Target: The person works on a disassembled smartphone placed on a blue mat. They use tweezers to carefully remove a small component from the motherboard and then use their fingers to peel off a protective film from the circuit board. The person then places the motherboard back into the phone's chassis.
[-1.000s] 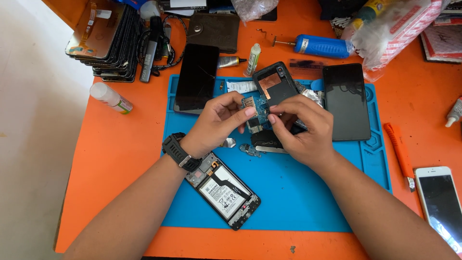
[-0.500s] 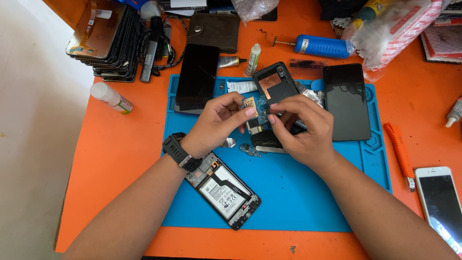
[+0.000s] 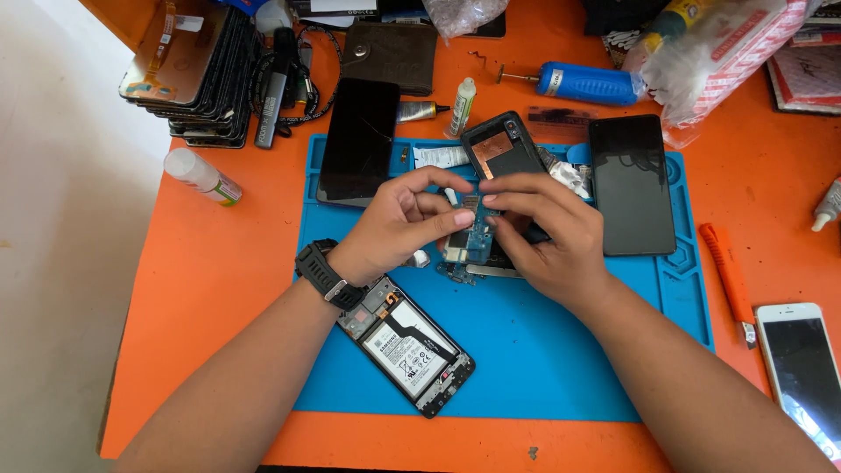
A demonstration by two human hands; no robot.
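— What are the hands doing?
— The left hand and right hand are both pinching a small circuit board with curled fingers, above the blue mat, over an opened phone.

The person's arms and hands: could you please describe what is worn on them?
Both forearms are bare, with no sleeves in view. The left wrist carries a black wristwatch with a chunky strap. The left hand and right hand wear no gloves, and no rings show.

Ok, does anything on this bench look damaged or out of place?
The black phone at the blue mat's upper left shows a crack line across its glass. It also hangs off the mat edge onto the orange table.
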